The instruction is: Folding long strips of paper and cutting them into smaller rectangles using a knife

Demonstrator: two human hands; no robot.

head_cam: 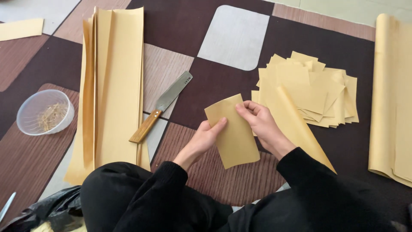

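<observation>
Starting at the far left, I see a clear plastic bowl (45, 112) with some thin straw-like strands in the bottom, sitting on the patterned brown mat (214, 81). Just to its right lies a tall stack of long yellow paper strips (113, 86), running away from me, some of them folded lengthwise. Beside that stack a knife (162, 105) with a wooden handle rests flat at an angle, blade pointing up and to the right. Next comes my left hand (204, 139): its thumb lies pressed along the left edge of a small yellow paper sheet (231, 133), and the other fingers are tucked behind the sheet where I cannot see them, so the grip is a light pinch. The sheet itself is held up off the mat, tilted, between both hands in the middle of my view. My right hand (259, 122) grips the sheet's upper right edge, fingers curled closed over it with the thumb in front. Behind that hand a loose pile of cut yellow squares (313, 86) fans out on the dark part of the mat, one larger piece curling toward me. At the far right edge lie more big yellow sheets (392, 99).
</observation>
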